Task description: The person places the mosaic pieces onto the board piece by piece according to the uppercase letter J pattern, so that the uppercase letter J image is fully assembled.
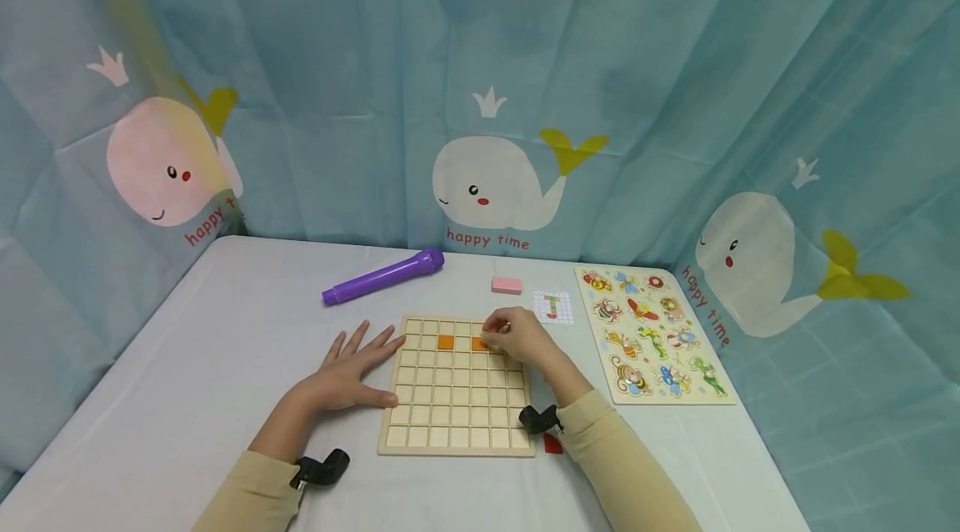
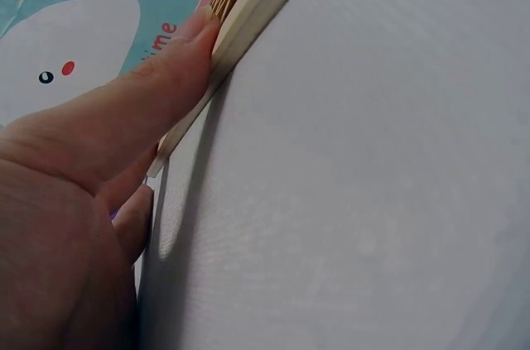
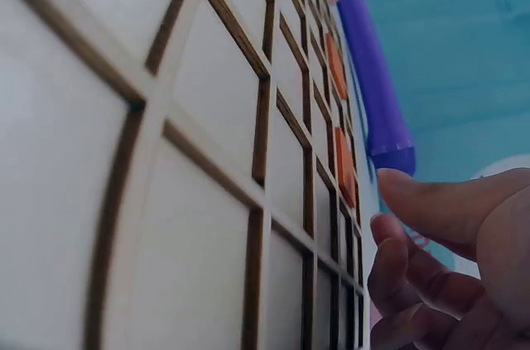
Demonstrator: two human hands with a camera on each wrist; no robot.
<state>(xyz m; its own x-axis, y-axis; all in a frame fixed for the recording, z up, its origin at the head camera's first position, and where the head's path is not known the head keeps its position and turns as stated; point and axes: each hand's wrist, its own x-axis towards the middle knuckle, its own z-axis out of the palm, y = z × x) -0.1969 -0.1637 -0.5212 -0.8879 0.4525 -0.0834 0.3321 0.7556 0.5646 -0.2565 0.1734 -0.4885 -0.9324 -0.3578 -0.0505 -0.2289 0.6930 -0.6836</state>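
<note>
Board (image 1: 459,437) sits roughly midway between the table's (image 1: 187,399) left and right edges, pale wood, raised strips making square cells, browner on the sides of the strips; the second row in from its far edge holds a first orange tile (image 1: 446,342) and a second orange tile (image 1: 477,343), one bare cell between them; from my end I see the left hand (image 1: 348,378) along the board's left edge, fingers spread, thumb pressed to the rim, a solid brace imo; the right hand (image 1: 522,335) is at the second tile, fingers curled in, and honestly I cannot tell if they pinch it or just hover beside it; my take on doing this bit well: keep the tile level, line its sides up with the strips, then press it flat with one fingertip, since a corner riding on a strip would probably leave it crooked; both tiles look flat, square and smooth; by the board's near right corner a red piece (image 1: 552,444) shows beside the right sleeve (image 1: 615,457); toward the table's far edge there's a pink block (image 1: 507,285) and a slim purple microphone (image 1: 382,278); a printed card (image 1: 567,308) lies off the board's far right corner, and a puzzle panel (image 1: 669,400) sits toward the table's right edge.
</note>
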